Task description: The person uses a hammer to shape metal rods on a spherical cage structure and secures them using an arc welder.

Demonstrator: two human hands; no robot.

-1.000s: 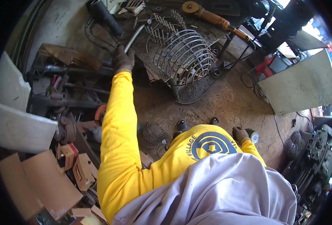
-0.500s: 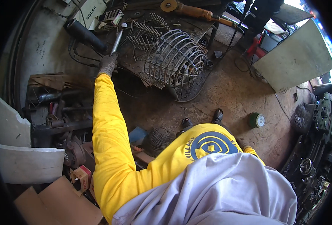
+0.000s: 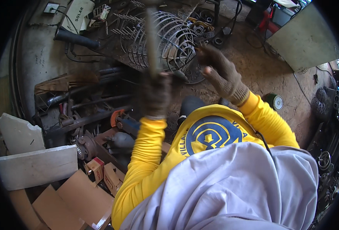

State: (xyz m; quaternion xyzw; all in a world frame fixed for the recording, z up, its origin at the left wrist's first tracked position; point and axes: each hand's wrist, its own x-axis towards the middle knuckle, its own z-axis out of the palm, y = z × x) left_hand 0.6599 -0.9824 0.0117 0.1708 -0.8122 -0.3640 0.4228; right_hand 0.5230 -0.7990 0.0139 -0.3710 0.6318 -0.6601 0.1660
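While our left hand (image 3: 157, 94) gripped the metal rod (image 3: 151, 42) before the curved wire cage (image 3: 170, 37), our right hand (image 3: 224, 76) hung open nearby; we judged a firm grip, clear of the cage, best.

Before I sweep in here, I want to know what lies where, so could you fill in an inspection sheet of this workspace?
Surface: dark worktable, partly covered by metal pieces.
Job's things: rod-like tool, blurred; curved metal-rod cage on the worktable, short metal rods beside it.
Clutter: opened cardboard, small box and white boards at lower left.
Left hand: gloved, closed around the tool.
Right hand: gloved, open, nothing seen in it.
Cables: dark loops by a black tube at left; thin line across the floor at right.
Surroundings: large pale panel and round green can at right.
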